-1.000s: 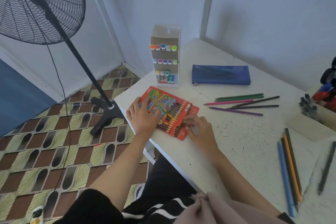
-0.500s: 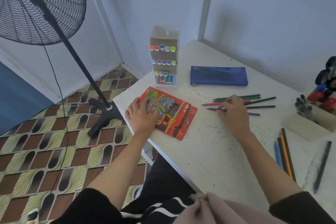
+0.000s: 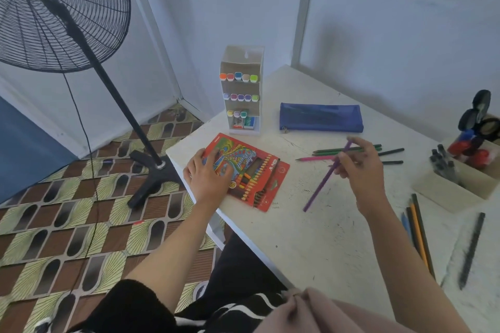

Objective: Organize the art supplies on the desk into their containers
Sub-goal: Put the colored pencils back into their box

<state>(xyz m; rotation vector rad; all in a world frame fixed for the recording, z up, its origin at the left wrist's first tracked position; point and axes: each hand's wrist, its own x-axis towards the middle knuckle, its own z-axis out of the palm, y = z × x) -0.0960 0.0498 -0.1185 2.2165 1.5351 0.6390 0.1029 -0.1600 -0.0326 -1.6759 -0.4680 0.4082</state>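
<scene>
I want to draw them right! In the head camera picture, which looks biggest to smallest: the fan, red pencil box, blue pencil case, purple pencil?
1. the fan, by far
2. the red pencil box
3. the blue pencil case: similar length, narrower, but farther away, so unsure
4. the purple pencil, thinnest

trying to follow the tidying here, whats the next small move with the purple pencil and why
Probably carry the purple pencil over to the red pencil box and line it up with the box's opening. The right hand pinches that pencil, tilted, with its lower end near the box, while the left hand presses the box flat, seemingly steadying it for filling.
</scene>
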